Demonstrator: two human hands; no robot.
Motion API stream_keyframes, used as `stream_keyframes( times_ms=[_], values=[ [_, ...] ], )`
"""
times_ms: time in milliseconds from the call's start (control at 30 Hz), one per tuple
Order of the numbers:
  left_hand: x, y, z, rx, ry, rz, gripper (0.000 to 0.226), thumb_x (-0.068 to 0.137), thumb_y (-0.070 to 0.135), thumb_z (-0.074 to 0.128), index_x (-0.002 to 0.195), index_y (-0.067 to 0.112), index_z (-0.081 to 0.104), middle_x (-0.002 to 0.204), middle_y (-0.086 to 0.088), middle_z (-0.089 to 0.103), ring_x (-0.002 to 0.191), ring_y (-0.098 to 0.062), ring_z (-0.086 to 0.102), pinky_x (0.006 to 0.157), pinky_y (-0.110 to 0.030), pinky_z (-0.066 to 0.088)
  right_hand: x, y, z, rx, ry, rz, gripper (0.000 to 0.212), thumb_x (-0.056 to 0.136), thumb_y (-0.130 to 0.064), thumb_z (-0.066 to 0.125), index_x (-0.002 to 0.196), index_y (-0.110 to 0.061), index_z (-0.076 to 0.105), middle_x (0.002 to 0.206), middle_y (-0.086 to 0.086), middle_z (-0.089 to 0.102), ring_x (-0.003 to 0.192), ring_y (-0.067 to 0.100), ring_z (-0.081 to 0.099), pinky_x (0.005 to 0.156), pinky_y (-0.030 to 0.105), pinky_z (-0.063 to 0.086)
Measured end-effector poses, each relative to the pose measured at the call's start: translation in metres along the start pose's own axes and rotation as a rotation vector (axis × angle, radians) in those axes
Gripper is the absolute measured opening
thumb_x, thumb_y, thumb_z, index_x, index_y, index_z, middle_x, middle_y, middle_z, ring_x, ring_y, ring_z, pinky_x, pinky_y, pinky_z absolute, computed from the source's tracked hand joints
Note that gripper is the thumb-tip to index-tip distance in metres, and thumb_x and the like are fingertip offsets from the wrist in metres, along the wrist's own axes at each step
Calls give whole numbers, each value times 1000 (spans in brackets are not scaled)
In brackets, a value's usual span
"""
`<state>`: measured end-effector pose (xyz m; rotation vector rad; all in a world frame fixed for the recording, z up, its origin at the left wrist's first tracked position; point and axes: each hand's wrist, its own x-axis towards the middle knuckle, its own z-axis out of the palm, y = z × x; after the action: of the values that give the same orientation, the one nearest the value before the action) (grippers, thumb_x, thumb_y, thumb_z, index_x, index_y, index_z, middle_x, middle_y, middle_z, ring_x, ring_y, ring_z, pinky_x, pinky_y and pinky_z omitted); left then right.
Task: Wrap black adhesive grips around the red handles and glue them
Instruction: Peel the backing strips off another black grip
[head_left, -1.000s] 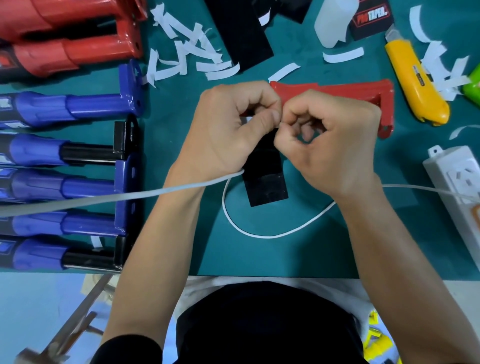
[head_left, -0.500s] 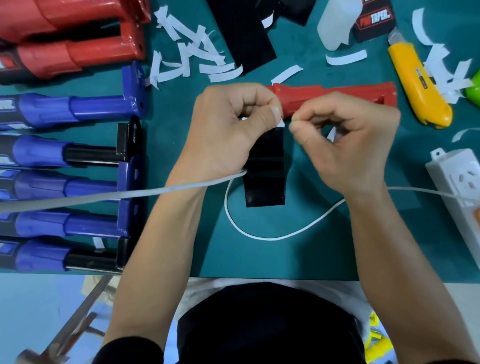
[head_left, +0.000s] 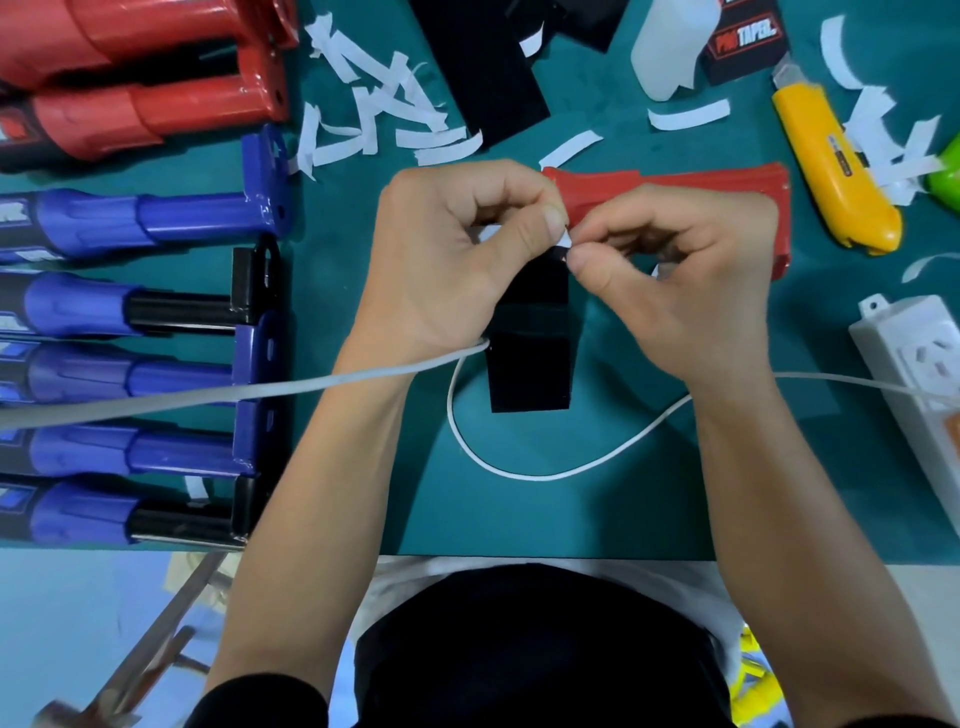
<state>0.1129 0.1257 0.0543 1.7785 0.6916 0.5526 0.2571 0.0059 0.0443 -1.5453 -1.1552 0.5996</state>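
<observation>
black grip strip (head_left: 530, 358) hangs from between the two thumbs toward the person, its lower end lying flat on the green table (head_left: 519, 519) below the fingers. the left hand (head_left: 447, 260) has its fingers (head_left: 545, 221) curled and clamped on the strip's top edge, thumb pressed against the side of the forefinger. the right hand (head_left: 685, 291) meets it thumb to thumb. its fingers (head_left: 592, 265) are curled together and pinch a small white backing tab (head_left: 564, 240) that sticks up at the strip's top right corner, just between the two thumb tips.

the red handle (head_left: 670, 184) lies on the table right behind the fingers, running from the left knuckles out past the right hand, which covers much of its near side. whether the strip touches the handle cannot be told.

a white cable (head_left: 519, 474) crosses the left wrist, loops on the table below the strip and runs past the right wrist to a white power strip (head_left: 904, 364). a yellow utility knife (head_left: 831, 171) lies beyond the right knuckles, and white paper scraps (head_left: 384, 104) and a black sheet (head_left: 483, 67) lie beyond the left fingers. a row of blue handles (head_left: 156, 218) lies well to the left of the left hand.
</observation>
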Motion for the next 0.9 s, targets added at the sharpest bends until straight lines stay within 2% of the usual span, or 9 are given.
stream_keyframes(
  times_ms=[67, 133, 267, 367, 500, 567, 667, 767, 900],
  values=[
    [1, -1, -1, -29, -26, 53, 16, 95, 6, 69, 83, 16, 71, 68, 7, 66, 67, -4, 57, 65, -23, 44, 1, 2, -1, 141, -34, 52, 14, 88, 2, 77, 94, -10, 72, 75, -2, 71, 66, 8, 65, 64, 22, 50],
    [2, -1, 0, -56, -37, 73, 13, 96, 6, 68, 85, 13, 71, 71, 8, 65, 67, -4, 57, 66, -21, 43, 0, 3, -1, 216, -55, 77, 18, 86, 0, 79, 98, -10, 70, 74, 0, 70, 68, 5, 66, 66, 21, 51],
    [3, -4, 3, -74, -20, 68, 14, 96, 6, 68, 84, 13, 71, 69, -14, 64, 61, -26, 55, 60, -26, 44, -3, 4, 5, 257, -28, 79, 23, 85, 3, 78, 95, -17, 72, 78, -20, 72, 69, -3, 66, 67, 14, 50],
    [2, -3, 3, -85, -6, 54, 18, 93, 3, 70, 84, 18, 72, 67, -14, 62, 61, -10, 53, 62, -19, 42, -2, 5, 9, 345, -23, 135, 20, 87, 5, 74, 84, -15, 75, 71, -18, 71, 59, -1, 61, 57, 16, 47],
    [0, -1, 3, -74, 32, 57, 22, 89, 3, 75, 92, 24, 74, 74, 14, 73, 67, 3, 63, 66, -14, 46, 0, 2, 10, 356, 54, 189, 19, 86, 1, 72, 85, -18, 73, 67, -13, 69, 53, 5, 55, 52, 20, 43],
    [-1, 1, 3, -52, 35, 49, 18, 87, 7, 76, 89, 25, 76, 75, 15, 74, 67, 0, 65, 65, -19, 48, -1, 0, 11, 295, 117, 202, 20, 85, 2, 72, 83, -18, 73, 68, -12, 69, 55, 6, 56, 55, 21, 44],
    [-2, 1, 4, 72, 93, 33, 13, 83, 13, 78, 82, 26, 78, 73, 14, 74, 67, -4, 63, 67, -21, 46, -3, -5, 14, 12, 234, 122, 18, 83, 3, 76, 85, -15, 73, 74, -8, 70, 62, 11, 63, 61, 22, 49],
    [-4, 2, 7, 176, 141, 31, 15, 80, 16, 78, 77, 31, 78, 68, 22, 69, 68, -3, 56, 67, -18, 40, -6, -7, 13, -177, 258, 34, 8, 84, -1, 76, 79, -6, 74, 71, -2, 68, 61, 9, 57, 58, 26, 46],
    [-4, 2, 9, 186, 155, 29, 19, 78, 16, 78, 75, 35, 76, 64, 26, 65, 67, -3, 54, 66, -18, 39, -8, -8, 12, -280, 234, 28, 5, 85, -7, 75, 80, -8, 77, 69, -1, 69, 59, 20, 60, 57, 33, 49]
  ],
)
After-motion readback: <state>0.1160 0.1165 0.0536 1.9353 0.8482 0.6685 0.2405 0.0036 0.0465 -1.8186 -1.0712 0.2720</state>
